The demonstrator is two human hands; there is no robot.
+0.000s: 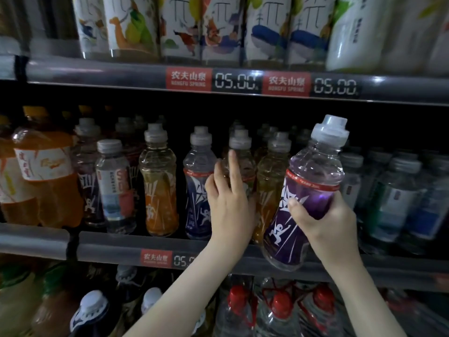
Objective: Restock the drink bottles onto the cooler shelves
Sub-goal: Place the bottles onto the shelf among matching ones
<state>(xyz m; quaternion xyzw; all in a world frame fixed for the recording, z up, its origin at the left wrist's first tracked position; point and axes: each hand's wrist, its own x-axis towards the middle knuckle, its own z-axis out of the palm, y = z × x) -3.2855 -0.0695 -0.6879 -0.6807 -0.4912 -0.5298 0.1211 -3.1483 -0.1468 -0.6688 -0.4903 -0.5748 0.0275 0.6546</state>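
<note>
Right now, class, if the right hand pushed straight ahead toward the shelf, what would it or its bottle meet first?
Probably the shelf's front rail: the purple bottle in the right hand hangs lower than its top edge. Depth is unclear.

The purple bottle (313,171) is seen to be of clear, glossy plastic, wrapped in a shiny printed film label (284,227) and closed with a translucent, frosted plastic cap (331,130). The shelved bottle (247,164) is made of like smooth plastic. The shelf rail (116,244) is finished in matt grey.
</note>
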